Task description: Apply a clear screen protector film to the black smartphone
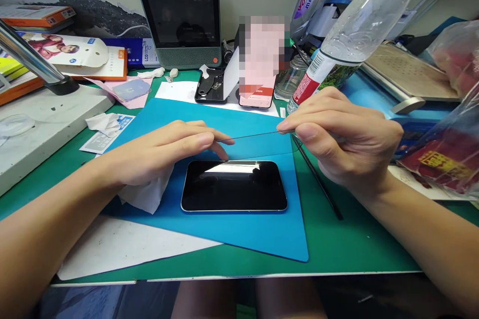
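A black smartphone [234,186] lies face up on a blue mat [243,234]. Just above it hangs a thin clear glass screen protector [258,145], nearly edge-on to me. My left hand [164,152] pinches its left end with the fingers closed, and a white wipe [147,197] is tucked under that palm. My right hand [337,139] pinches the protector's right end between thumb and fingers.
A clear plastic water bottle [355,35] leans behind my right hand. At the back stand a small grey-green monitor [181,22] and a second phone [258,92] on a stand. A thin black rod [318,182] lies right of the mat. Boxes [75,55] are stacked left, plastic bags [449,149] right.
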Available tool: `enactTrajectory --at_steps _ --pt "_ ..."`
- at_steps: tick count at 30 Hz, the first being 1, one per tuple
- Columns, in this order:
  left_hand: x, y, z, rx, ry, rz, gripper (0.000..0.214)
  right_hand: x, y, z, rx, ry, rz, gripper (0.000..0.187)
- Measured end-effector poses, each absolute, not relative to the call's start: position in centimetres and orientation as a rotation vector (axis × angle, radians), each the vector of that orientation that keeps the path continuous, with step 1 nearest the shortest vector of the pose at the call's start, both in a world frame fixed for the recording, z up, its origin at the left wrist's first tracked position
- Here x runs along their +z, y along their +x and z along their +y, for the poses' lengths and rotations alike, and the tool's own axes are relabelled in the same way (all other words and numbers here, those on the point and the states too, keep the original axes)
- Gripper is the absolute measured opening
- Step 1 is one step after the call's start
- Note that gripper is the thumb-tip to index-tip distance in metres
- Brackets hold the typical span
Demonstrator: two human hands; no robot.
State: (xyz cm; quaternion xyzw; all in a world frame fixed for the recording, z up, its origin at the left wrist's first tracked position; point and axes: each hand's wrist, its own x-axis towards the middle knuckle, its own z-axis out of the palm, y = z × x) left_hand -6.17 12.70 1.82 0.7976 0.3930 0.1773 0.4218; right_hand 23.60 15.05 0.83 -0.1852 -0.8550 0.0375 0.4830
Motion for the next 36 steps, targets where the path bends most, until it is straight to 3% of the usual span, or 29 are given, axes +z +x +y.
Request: enactTrajectory --at_steps 18,25,36 --pt "1.5 -6.5 13.3 0.497 1.956 0.866 0.058 0.8 22.9 14.3 0.014 -0.484 -2.011 0.018" --pt "1.1 -7.0 13.6 0.474 1.982 0.975 0.045 0.3 23.7 15.2 0.319 -0.49 -2.093 0.016" --pt "2.1 -6.9 13.3 0.425 2.214 0.972 0.047 0.3 25.0 16.6 0.705 -0.642 -2.352 0.047"
